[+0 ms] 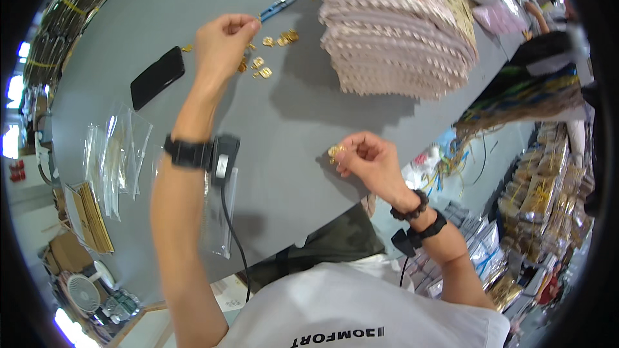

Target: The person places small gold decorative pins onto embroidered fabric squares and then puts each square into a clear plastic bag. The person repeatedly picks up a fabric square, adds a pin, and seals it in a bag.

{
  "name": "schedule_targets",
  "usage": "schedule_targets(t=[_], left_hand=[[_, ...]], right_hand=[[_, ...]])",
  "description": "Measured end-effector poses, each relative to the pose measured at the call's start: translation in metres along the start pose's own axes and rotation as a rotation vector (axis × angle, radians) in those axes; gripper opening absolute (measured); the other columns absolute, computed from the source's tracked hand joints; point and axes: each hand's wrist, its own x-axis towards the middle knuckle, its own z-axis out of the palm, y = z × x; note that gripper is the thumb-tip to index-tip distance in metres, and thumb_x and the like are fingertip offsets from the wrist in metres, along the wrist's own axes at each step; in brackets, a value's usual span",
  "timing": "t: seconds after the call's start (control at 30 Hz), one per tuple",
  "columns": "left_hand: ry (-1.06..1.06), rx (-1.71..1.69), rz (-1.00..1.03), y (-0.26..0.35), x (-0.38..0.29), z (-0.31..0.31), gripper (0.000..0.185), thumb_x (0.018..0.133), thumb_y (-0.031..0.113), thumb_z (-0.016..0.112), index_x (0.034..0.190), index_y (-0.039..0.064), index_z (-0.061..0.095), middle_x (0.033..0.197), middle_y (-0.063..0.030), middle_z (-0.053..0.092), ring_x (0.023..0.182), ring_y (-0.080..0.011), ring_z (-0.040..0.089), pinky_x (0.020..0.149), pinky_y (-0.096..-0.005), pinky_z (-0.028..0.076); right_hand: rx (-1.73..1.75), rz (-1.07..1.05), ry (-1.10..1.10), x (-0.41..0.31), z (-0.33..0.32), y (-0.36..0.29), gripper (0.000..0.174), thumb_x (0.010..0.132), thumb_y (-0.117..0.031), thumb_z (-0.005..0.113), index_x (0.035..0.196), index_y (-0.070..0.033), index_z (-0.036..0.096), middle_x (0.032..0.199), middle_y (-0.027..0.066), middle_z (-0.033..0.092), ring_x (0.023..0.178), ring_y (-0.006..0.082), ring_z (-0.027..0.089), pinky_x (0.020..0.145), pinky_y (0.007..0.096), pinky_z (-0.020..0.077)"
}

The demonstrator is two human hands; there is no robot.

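My left hand (225, 41) is over the grey table, thumb and forefinger pinched together. A tiny gold-coloured bit shows at its fingertips; whether they grip it I cannot tell. Several gold-coloured metal pieces (263, 73) lie beside and partly behind this hand, with more (288, 36) a little to the right. A blue-handled tool (278, 7), perhaps snips or a cutter, lies just beyond the fingertips. Nearer the table's front edge, my right hand (370, 162) pinches a gold-coloured metal piece (335, 152) between thumb and fingers.
A tall stack of pale pink fabric with beaded edging (396, 43) stands at the back right. A black phone (158, 78) and clear plastic bags (118, 154) lie left of my left arm. Cardboard pieces (89, 217) rest at the left edge. Cables hang from both wrist straps.
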Motion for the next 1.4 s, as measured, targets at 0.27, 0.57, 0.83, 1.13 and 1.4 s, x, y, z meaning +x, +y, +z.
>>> schedule_targets(t=[0.27,0.57,0.83,1.13,1.4], left_hand=[[-0.208,-0.559,-0.357,0.026,-0.193,0.018,0.025,0.097,0.011,0.077,0.117,-0.004,0.073,0.104,-0.0093,0.079,0.090,-0.0126,0.074,0.077,-0.0263,0.056],[-0.157,-0.689,-0.269,0.043,-0.259,0.034,0.024,0.098,0.005,0.076,0.119,-0.006,0.070,0.105,-0.0131,0.079,0.088,-0.0150,0.076,0.077,-0.0270,0.059],[-0.134,-0.758,-0.199,0.044,-0.271,0.041,0.023,0.097,0.001,0.076,0.117,-0.005,0.069,0.105,-0.0136,0.078,0.089,-0.0155,0.075,0.078,-0.0278,0.060],[0.030,-0.811,-0.142,0.035,-0.276,0.039,0.027,0.096,-0.004,0.073,0.121,-0.003,0.062,0.106,-0.0109,0.073,0.092,-0.0150,0.073,0.082,-0.0287,0.059],[0.097,-0.809,-0.189,0.029,-0.273,0.035,0.031,0.095,-0.003,0.074,0.126,-0.003,0.066,0.106,-0.0093,0.073,0.089,-0.0146,0.070,0.081,-0.0286,0.058]], right_hand=[[0.176,0.010,-0.011,-0.037,0.001,-0.030,0.025,0.100,-0.011,0.075,0.120,0.003,0.068,0.101,0.0072,0.076,0.082,0.0106,0.072,0.073,0.0255,0.0597],[0.227,-0.028,-0.017,-0.062,0.011,-0.037,0.025,0.099,-0.012,0.076,0.115,0.006,0.070,0.094,0.0082,0.076,0.079,0.0109,0.071,0.073,0.0245,0.0589],[0.212,-0.054,-0.025,-0.071,0.014,-0.039,0.024,0.098,-0.010,0.076,0.114,0.007,0.071,0.093,0.0096,0.077,0.079,0.0107,0.071,0.074,0.0240,0.0589],[0.098,-0.141,-0.005,-0.051,0.009,-0.019,0.029,0.100,-0.018,0.077,0.119,0.004,0.073,0.096,0.0058,0.076,0.081,0.0102,0.070,0.072,0.0264,0.0593],[-0.649,-0.485,0.083,0.001,0.001,0.003,0.028,0.100,-0.021,0.077,0.120,-0.001,0.077,0.094,0.0029,0.075,0.081,0.0062,0.065,0.072,0.0250,0.0541]])
